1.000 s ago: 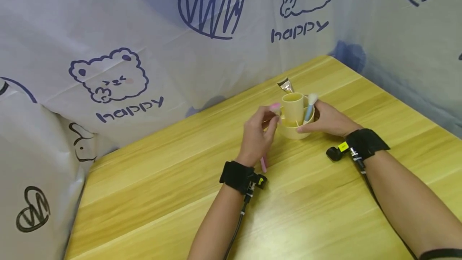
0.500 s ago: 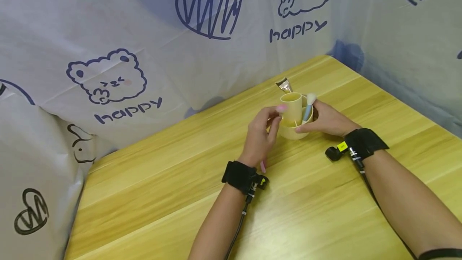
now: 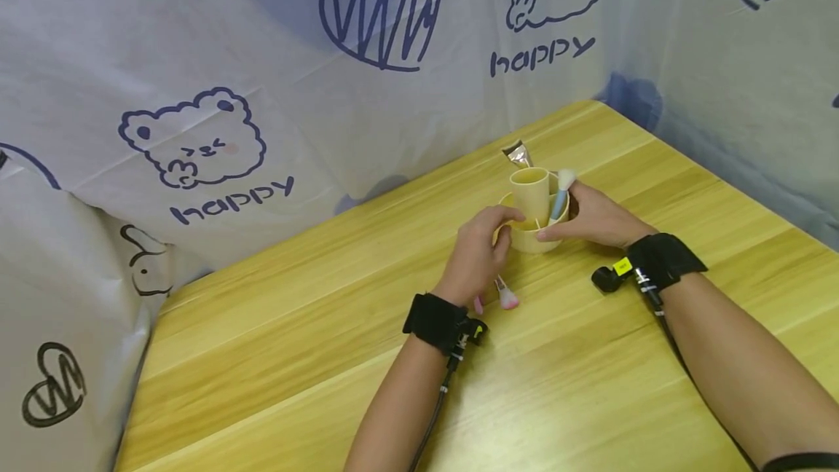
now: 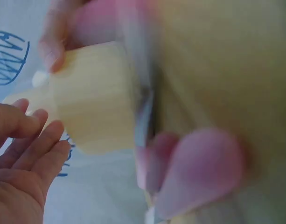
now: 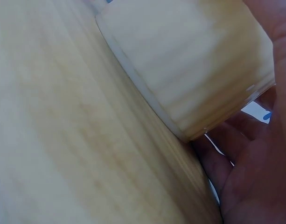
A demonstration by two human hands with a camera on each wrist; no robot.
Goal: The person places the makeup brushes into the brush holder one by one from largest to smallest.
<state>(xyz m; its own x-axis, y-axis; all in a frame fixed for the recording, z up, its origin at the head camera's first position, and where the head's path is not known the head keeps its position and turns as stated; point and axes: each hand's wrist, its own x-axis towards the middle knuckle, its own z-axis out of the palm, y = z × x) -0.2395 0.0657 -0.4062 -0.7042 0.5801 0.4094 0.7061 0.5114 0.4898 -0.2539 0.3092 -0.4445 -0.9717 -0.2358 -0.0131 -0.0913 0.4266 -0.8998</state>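
Note:
A cream round brush holder [image 3: 534, 241] with a taller cup [image 3: 532, 195] in its middle stands on the table. My right hand [image 3: 599, 217] grips its right side, thumb on the near rim and the other fingers mostly hidden behind. At the left rim is my left hand [image 3: 477, 250], fingers loosely bent and holding nothing. Just below that hand, near the holder, is a makeup brush [image 3: 506, 293] with a pink-tipped white head; its handle is hidden. In the left wrist view this brush is blurred, and a pink rounded head [image 4: 205, 168] shows close to the camera.
A blue-handled brush [image 3: 562, 194] with white bristles leans in the holder's right side. At the back a flat brush [image 3: 519, 154] with a shiny ferrule sticks up. A pink piece [image 3: 478, 304] lies by my left wrist. Cloth [image 3: 367, 130] hangs behind the table [image 3: 295, 355].
My left hand has let go of the pink-tipped makeup brush, which has dropped from the holder's left rim toward me. The left hand has moved slightly lower; the right hand keeps its grip.

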